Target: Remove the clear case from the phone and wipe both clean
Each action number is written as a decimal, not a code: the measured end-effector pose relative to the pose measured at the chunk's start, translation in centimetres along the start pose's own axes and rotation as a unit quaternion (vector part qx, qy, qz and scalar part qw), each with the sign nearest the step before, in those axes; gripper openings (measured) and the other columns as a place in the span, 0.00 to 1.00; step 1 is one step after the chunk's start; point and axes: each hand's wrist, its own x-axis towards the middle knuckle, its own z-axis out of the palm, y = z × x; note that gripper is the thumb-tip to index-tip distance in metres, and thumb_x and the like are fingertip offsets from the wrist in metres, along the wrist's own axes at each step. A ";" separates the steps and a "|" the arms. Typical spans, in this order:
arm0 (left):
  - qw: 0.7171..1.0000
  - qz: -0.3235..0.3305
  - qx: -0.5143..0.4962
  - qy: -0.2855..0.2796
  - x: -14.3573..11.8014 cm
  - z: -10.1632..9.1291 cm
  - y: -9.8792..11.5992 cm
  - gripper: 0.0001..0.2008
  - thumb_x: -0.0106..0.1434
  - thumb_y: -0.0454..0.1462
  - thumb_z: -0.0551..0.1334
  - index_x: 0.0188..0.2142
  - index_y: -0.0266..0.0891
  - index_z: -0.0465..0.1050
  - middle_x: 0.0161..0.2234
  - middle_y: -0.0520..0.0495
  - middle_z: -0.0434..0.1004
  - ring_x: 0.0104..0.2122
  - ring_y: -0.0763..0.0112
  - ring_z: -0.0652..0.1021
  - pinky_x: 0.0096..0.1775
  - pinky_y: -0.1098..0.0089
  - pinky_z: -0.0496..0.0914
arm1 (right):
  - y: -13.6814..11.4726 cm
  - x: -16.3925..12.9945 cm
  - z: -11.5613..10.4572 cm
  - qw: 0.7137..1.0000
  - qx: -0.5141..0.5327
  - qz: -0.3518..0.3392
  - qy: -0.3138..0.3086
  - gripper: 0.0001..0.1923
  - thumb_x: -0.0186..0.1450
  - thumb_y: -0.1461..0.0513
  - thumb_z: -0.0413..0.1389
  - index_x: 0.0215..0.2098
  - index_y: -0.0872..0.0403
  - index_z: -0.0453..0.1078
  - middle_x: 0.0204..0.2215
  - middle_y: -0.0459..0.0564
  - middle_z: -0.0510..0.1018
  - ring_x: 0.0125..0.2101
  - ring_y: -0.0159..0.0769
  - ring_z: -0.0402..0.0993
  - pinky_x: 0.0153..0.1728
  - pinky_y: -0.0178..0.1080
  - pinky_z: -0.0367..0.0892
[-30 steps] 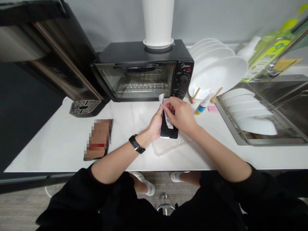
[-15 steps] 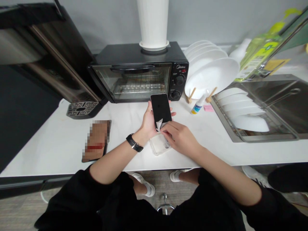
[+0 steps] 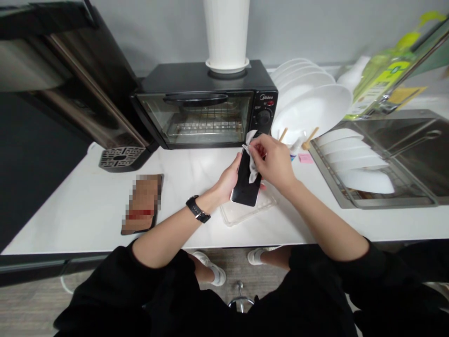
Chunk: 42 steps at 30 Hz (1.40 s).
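On my feed the biggest thing is the white counter [image 3: 70,206], so I'll use the black toaster oven [image 3: 203,105] sitting on it as my landmark. Left of the oven there's one dark machine [image 3: 70,84] with a drip grate at its foot. On top of the oven stands one white ribbed pot [image 3: 227,32]. Right of the oven is a rack of white plates [image 3: 312,103]; I count around five, though they overlap, and three more white dishes [image 3: 354,159] lie in the sink rack further right. Front-left of the oven lies one blurred-out flat phone [image 3: 142,203].

Straight in front of the oven, near its knobs, the left hand [image 3: 229,180] is wrapped around the lower edge of one black phone [image 3: 247,175], holding it tilted above the counter. The right hand [image 3: 275,159] has its fingers pinched on one white wipe [image 3: 251,157], pressed against the phone's screen near the top. Under the phone sits one clear plastic case [image 3: 245,210] on the counter. One black watch is on the left wrist. One small pink sticky pad [image 3: 306,158] sits right of the hands.
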 end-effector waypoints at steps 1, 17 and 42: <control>1.000 0.001 0.011 0.014 0.1 0.1 0.0 0.29 0.78 0.55 0.50 0.45 0.36 0.82 0.29 0.43 0.85 0.23 0.62 0.83 0.31 0.65 0.79 | -0.3 0.0 0.4 1.000 0.006 0.000 -0.003 0.03 0.72 0.63 0.57 0.38 0.50 0.70 0.33 0.50 0.79 0.32 0.41 0.74 0.35 0.41 0.65; 0.995 0.097 0.010 0.037 -0.3 -0.4 1.2 0.38 0.77 0.59 0.44 0.53 0.33 0.81 0.33 0.40 0.85 0.30 0.61 0.85 0.38 0.63 0.79 | -5.6 -7.6 1.3 0.990 0.049 -0.017 -0.131 0.06 0.75 0.65 0.52 0.40 0.52 0.71 0.35 0.50 0.79 0.34 0.39 0.75 0.36 0.40 0.67; 0.988 0.121 -0.008 0.092 0.7 -0.2 -0.1 0.18 0.76 0.49 0.60 0.42 0.37 0.80 0.30 0.48 0.85 0.32 0.69 0.84 0.39 0.74 0.77 | -2.6 -0.6 1.5 0.997 0.070 0.006 -0.021 0.06 0.74 0.60 0.56 0.38 0.52 0.73 0.33 0.50 0.80 0.33 0.39 0.74 0.37 0.41 0.66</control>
